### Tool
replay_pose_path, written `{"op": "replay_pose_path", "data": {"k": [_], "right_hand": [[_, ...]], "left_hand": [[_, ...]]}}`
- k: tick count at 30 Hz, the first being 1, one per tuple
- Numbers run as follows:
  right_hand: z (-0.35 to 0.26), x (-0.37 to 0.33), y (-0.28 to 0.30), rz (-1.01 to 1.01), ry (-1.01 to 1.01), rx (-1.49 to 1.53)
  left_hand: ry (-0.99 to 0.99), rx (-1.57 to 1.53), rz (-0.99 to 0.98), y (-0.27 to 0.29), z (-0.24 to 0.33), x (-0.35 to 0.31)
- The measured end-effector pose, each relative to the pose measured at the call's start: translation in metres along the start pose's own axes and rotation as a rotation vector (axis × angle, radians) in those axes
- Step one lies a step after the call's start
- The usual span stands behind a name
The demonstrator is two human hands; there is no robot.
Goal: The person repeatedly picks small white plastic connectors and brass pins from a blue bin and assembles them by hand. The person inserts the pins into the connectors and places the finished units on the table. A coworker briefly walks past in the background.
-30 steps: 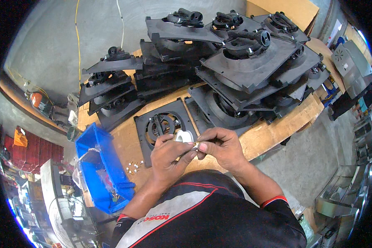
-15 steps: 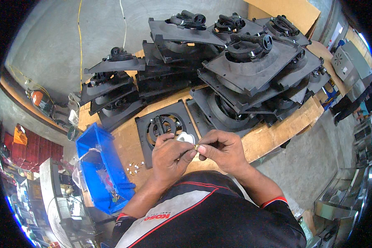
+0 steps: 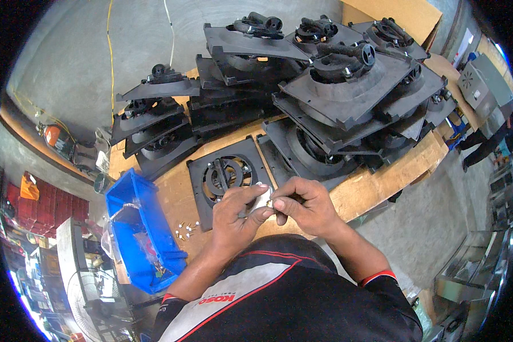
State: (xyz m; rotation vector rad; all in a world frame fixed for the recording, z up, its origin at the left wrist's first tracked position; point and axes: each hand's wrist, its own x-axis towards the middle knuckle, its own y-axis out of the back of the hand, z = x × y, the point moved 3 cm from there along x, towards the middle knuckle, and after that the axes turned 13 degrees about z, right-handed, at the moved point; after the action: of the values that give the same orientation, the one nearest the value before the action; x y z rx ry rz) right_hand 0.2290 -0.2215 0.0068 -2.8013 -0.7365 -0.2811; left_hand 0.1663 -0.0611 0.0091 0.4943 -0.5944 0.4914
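My left hand (image 3: pixel 233 219) is closed around a white, rounded plastic piece (image 3: pixel 263 198), its thumb and forefinger on either side. Against that piece, my right hand (image 3: pixel 309 210) pinches a tiny brass-coloured fitting (image 3: pixel 269 203) between thumb and fingertips. Fingers cover much of both parts, so I cannot tell how they are joined. Just beyond my hands, a square black plastic frame (image 3: pixel 199 196) with a round, ribbed centre lies flat on the wooden table (image 3: pixel 168 196). Several small white-and-brass fittings (image 3: pixel 186 230) are scattered left of it.
A blue plastic bin (image 3: pixel 168 242) with small parts inside stands at the table's left. Stacks of black frames (image 3: pixel 347 94) fill the table's far side, with a shorter stack (image 3: pixel 154 122) at back left. A white fan (image 3: pixel 88 302) is at lower left.
The white piece has turned in my left hand, its round open face now less visible. My left thumb and forefinger have shifted on it; my right hand stays close against it.
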Motion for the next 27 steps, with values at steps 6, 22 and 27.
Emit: {"op": "replay_pose_path", "data": {"k": [6, 22, 27], "right_hand": [[0.011, 0.001, 0.004, -0.003, 0.007, 0.095], [-0.002, 0.005, 0.001, -0.066, 0.544, -0.585], [0.003, 0.001, 0.003, -0.028, 0.394, -0.485]], "left_hand": [[-0.037, -0.023, -0.124, 0.0, -0.003, 0.005], [0.018, -0.006, -0.053, 0.007, -0.016, -0.001], [0.101, 0.011, -0.106, 0.005, -0.014, -0.002]]}}
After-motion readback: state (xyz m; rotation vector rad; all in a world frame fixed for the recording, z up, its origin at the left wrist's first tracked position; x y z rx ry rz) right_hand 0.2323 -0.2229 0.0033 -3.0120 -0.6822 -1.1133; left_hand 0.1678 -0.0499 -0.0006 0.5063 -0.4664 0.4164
